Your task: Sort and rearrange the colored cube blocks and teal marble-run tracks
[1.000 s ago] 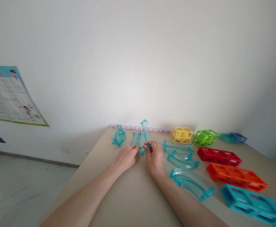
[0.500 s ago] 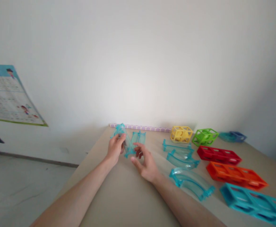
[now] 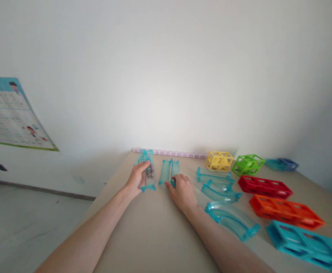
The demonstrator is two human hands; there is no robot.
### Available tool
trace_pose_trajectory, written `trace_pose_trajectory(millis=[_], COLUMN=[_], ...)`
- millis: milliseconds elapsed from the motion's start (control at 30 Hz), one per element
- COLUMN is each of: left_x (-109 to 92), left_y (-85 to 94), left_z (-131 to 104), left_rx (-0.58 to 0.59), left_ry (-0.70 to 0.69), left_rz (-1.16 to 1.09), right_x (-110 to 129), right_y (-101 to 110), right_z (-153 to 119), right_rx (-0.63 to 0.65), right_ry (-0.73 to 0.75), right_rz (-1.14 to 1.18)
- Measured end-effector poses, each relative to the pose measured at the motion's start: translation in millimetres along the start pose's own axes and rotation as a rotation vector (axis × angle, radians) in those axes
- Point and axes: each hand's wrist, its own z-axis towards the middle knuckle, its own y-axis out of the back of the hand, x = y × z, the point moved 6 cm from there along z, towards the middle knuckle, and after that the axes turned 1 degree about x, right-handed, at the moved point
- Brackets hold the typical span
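My left hand (image 3: pixel 138 176) is closed around a clear teal toy track piece (image 3: pixel 149 179) with flared ends, its fingers showing through the plastic. Behind that piece, near the strip, another bit of teal plastic partly shows. A straight teal track piece (image 3: pixel 165 171) lies to the right, lengthwise on the table. At this piece's near right corner, my right hand (image 3: pixel 183 191) pinches the edge between thumb and bent fingers. The fingertips of the right hand are partly hidden.
Right of my hands lie a teal straight track (image 3: pixel 213 176) and curved tracks (image 3: pixel 221 194) (image 3: pixel 234 220). Beyond them stand yellow (image 3: pixel 219 161), green (image 3: pixel 248 164), red (image 3: pixel 265 187), orange (image 3: pixel 286 211) and turquoise (image 3: pixel 308 242) open frame blocks. A patterned strip (image 3: pixel 177 153) runs along the wall.
My right hand has left the held track's near end, moved slightly right and down, and taken the lying track's corner. The track in my left hand has swung from slanted to nearly straight.
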Motion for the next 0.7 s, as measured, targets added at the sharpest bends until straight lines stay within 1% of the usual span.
trace_pose_trajectory(millis=[67,167,233,367,500,600,700], left_x=[15,30,33,34,37,39,40], left_y=[-11.4,-24.6,-27.2,-22.4,-21.2,-20.7,-20.3], left_z=[-4,-8,-9,-7,-6,-6,-6], left_rx=[0.090,0.222,0.247,0.185,0.185,0.189,0.183], left_ry=[0.140,0.332,0.402,0.425,0.443,0.459,0.457], left_rz=[-0.033,-0.177,-0.259,-0.258,-0.244,-0.222,-0.198], right_x=[0,-2,-2,-4,-8,-16,-26], right_y=[-1,-3,-4,-4,-4,-3,1], right_z=[1,3,3,4,5,5,4], right_rx=[-0.019,-0.039,-0.049,-0.076,-0.115,-0.177,-0.277], right_ry=[0.002,-0.004,-0.008,-0.023,-0.065,-0.140,-0.223], right_rz=[0.035,0.064,0.075,0.113,0.186,0.263,0.359])
